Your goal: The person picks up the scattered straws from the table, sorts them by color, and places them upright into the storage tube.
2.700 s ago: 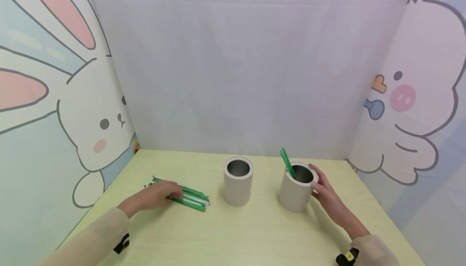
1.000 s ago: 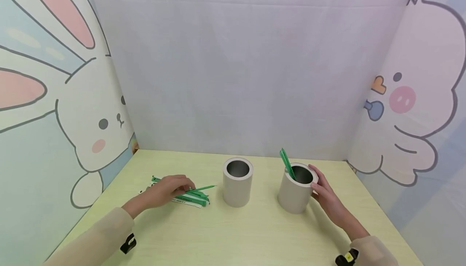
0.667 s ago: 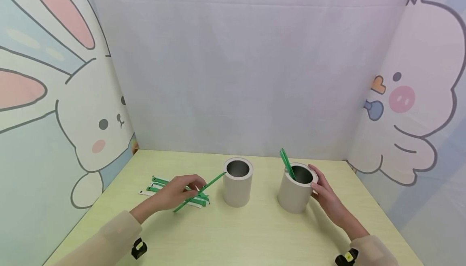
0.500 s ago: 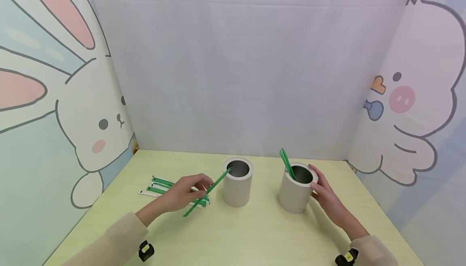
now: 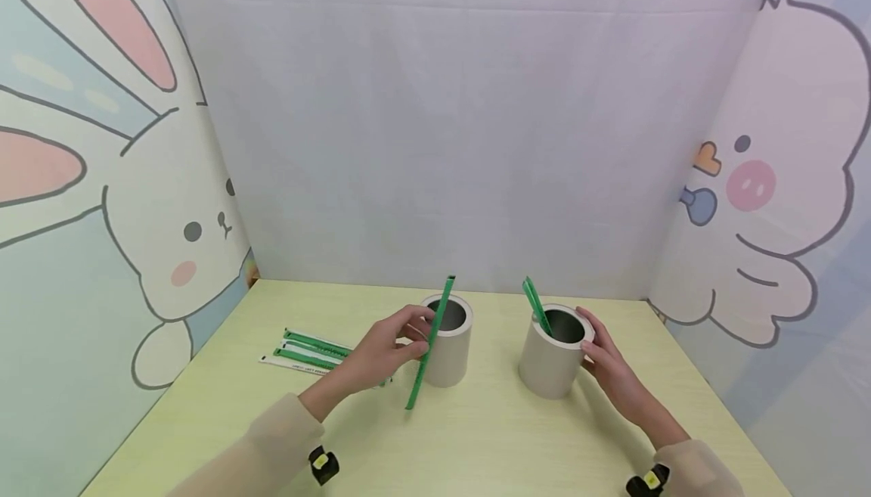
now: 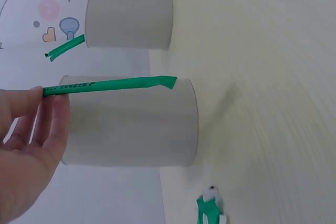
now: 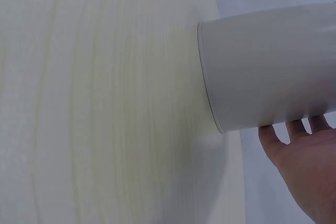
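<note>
My left hand (image 5: 395,346) pinches a slim green wrapped stick (image 5: 436,323) between thumb and fingertips. In the head view the stick stands steeply, its upper end above the rim, overlapping the middle grey-white cup (image 5: 452,361). Dark lettering and a flat crimped end show on the stick in the left wrist view. My right hand (image 5: 615,376) holds the right-hand cup (image 5: 547,364) by its outer side, thumb in front and fingers behind. Several fingertips press its wall in the right wrist view. Green wrapped sticks (image 5: 534,296) lean out over that cup's left rim.
Several green and white wrapped sticks (image 5: 316,343) lie in a loose row at the left, partly hidden by my left arm. The pale wooden table (image 5: 476,444) ends at a grey cloth (image 5: 435,141) behind. Cartoon-printed panels (image 5: 204,270) stand at both sides.
My left hand has picked a green wrapped stick off the pile, moved right to the middle cup and turned the stick from flat to nearly upright. My right hand stays on its cup.
</note>
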{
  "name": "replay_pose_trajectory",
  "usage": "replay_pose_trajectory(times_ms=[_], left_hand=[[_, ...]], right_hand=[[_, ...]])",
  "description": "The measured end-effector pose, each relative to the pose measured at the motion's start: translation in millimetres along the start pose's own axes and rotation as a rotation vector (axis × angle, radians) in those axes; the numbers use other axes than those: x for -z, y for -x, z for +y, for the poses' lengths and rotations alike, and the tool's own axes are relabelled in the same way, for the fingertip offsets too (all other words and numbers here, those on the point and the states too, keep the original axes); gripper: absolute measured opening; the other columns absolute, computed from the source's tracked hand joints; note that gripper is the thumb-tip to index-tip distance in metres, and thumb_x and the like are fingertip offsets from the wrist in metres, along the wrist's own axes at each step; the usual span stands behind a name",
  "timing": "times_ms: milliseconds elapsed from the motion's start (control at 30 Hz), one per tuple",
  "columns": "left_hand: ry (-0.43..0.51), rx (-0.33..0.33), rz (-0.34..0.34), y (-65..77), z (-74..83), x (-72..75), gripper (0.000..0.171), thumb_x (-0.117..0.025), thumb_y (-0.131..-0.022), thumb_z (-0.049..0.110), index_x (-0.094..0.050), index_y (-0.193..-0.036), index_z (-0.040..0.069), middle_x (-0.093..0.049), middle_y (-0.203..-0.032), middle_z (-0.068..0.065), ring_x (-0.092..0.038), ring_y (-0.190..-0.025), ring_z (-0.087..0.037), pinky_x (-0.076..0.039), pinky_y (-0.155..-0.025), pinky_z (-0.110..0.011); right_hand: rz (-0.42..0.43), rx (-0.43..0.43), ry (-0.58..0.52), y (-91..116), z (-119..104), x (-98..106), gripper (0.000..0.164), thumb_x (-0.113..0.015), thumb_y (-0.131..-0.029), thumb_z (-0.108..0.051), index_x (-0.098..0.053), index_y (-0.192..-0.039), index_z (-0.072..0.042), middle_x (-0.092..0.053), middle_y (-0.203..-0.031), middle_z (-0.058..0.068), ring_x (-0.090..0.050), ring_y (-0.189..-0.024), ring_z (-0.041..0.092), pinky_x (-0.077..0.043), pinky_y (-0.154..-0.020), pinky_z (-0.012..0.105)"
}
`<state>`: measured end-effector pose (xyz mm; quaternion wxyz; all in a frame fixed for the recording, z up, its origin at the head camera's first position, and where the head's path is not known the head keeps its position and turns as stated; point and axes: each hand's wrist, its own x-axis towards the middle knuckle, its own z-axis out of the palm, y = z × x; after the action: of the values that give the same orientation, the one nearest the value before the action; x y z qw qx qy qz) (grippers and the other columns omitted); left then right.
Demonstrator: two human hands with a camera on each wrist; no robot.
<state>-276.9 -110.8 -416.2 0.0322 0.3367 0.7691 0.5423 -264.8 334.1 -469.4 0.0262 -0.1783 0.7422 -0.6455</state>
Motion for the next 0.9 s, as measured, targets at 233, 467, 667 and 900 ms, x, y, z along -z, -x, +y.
replay_pose_trajectory(times_ms=[233,467,667,900], left_hand=[[0.123,-0.010,0.096,-26.5,20.4,-25.4,0.047,-0.067,-0.104,0.004,-0.054,-0.146,0.021,-0.065,-0.123,-0.008,-0.068,-0.111,-0.024,-0.064,-0.089,-0.037],[0.164,-0.045,0.229,-60.7,34.0,-47.5,0.050,-0.069,-0.103,0.004,-0.052,-0.147,0.021,-0.066,-0.123,-0.009,-0.072,-0.107,-0.022,-0.065,-0.089,-0.035],[0.235,-0.089,0.336,-91.4,43.4,-63.4,0.049,-0.067,-0.104,0.002,-0.051,-0.146,0.020,-0.064,-0.126,-0.010,-0.069,-0.111,-0.024,-0.065,-0.088,-0.035],[0.306,-0.113,0.434,-117.1,62.6,-79.0,0.048,-0.064,-0.104,0.000,-0.051,-0.144,0.022,-0.063,-0.123,-0.006,-0.068,-0.111,-0.020,-0.064,-0.089,-0.033]], right_hand=[[0.005,0.006,-0.007,-0.3,-1.4,-1.1,0.061,-0.029,-0.116,-0.025,-0.004,-0.171,-0.021,-0.019,-0.167,-0.002,-0.035,-0.140,-0.009,-0.040,-0.104,0.016],[0.000,0.012,-0.011,-0.1,-0.1,0.0,0.060,-0.029,-0.116,-0.025,-0.004,-0.171,-0.022,-0.019,-0.167,-0.004,-0.035,-0.140,-0.010,-0.041,-0.103,0.015],[-0.009,0.018,-0.022,1.3,0.7,-0.7,0.059,-0.028,-0.116,-0.024,-0.006,-0.171,-0.024,-0.019,-0.166,-0.004,-0.035,-0.139,-0.011,-0.041,-0.104,0.015],[-0.016,0.030,-0.031,1.6,0.3,-0.8,0.060,-0.027,-0.116,-0.023,-0.002,-0.171,-0.019,-0.023,-0.163,-0.010,-0.035,-0.139,-0.011,-0.041,-0.103,0.015]])
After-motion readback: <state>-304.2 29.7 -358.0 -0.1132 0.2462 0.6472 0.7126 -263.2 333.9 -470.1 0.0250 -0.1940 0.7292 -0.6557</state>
